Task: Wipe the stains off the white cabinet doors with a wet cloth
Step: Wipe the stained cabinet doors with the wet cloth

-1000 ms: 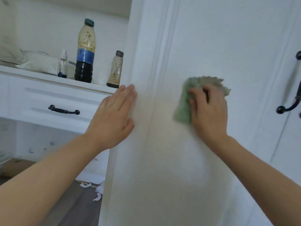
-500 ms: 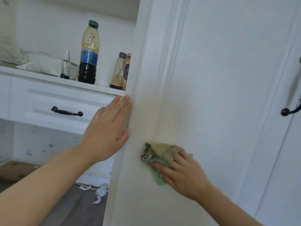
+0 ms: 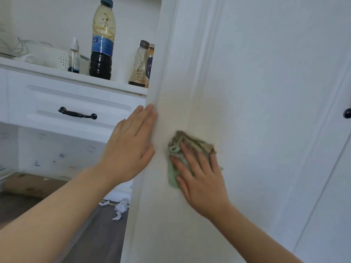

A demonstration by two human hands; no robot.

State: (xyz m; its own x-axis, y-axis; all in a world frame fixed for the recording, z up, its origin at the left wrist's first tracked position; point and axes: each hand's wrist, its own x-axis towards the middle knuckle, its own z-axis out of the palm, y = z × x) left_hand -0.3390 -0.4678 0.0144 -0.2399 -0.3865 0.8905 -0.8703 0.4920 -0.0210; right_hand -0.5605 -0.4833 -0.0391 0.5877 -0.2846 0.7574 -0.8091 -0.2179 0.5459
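Green cloth [image 3: 173, 172] bunched flat against white cabinet door [image 3: 256, 111], near door's left moulded edge. Right hand [image 3: 199, 179] pressing cloth, fingers spread over it. Left hand [image 3: 129, 149] flat and empty, bracing door's edge. Faint yellowish tinge on panel above cloth. Step in hand: scrubbing. Next move likely calls for firm strokes along moulding grooves. Bottles [image 3: 102, 40] on shelf [image 3: 76, 76] to left.
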